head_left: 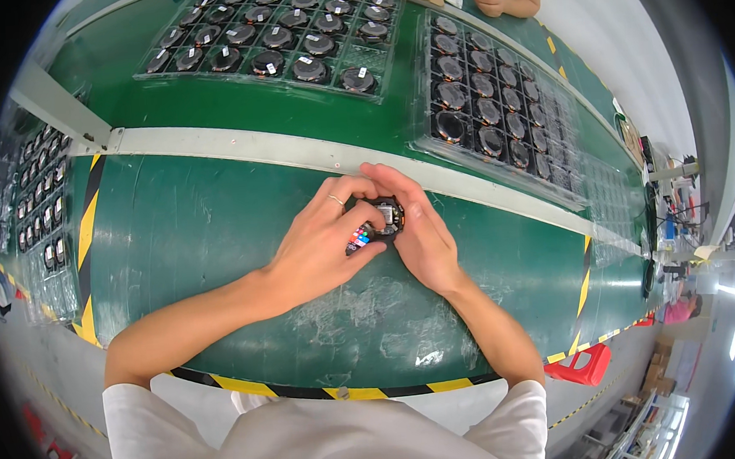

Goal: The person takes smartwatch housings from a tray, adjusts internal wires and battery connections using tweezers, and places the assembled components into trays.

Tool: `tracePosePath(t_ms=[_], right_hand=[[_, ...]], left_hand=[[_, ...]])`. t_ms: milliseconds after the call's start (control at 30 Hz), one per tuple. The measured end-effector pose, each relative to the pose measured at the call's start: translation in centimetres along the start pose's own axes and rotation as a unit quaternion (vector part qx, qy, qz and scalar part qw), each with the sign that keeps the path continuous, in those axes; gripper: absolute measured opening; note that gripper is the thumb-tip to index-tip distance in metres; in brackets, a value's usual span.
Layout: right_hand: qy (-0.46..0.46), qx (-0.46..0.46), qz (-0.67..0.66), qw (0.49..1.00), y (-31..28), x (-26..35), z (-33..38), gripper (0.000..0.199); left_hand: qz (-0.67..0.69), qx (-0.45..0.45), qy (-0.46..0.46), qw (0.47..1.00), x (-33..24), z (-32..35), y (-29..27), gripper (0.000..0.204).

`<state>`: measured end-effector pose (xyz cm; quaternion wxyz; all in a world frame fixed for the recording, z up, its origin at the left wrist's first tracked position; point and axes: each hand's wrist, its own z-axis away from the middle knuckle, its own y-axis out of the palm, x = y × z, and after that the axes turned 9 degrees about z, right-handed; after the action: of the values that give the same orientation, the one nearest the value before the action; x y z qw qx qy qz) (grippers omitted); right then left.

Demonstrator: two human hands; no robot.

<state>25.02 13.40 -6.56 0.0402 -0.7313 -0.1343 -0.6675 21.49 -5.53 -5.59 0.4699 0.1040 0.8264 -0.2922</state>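
My left hand (322, 241), with a ring on one finger, grips a small device with a lit, colourful screen (358, 242), perhaps a watch body. Its thumb and fingers are bent around the device and cover part of it. Against it on the right is a round black housing (393, 218) with metallic and orange-coloured parts showing inside. My right hand (426, 244) curves around the right side of this housing, its fingertips reaching over the far side towards my left fingers. Whether the two pieces are joined is hidden by the fingers. Both hands are above the middle of the green bench (198, 214).
Beyond a pale rail (236, 142), a clear tray (384, 81) holds many round black units with white labels. Another tray (430, 146) of round units is at the right. More trays (29, 267) stand at the left. A co-worker's hand (493, 4) rests at the far side.
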Motion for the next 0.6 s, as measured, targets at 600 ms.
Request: tracePosePath(t_ms=[600], right_hand=[[-0.013, 0.038, 0.041, 0.998, 0.1, 0.01, 0.03, 0.068]], left_hand=[[0.017, -0.007, -0.03, 0.999, 0.8, 0.29, 0.13, 0.025]])
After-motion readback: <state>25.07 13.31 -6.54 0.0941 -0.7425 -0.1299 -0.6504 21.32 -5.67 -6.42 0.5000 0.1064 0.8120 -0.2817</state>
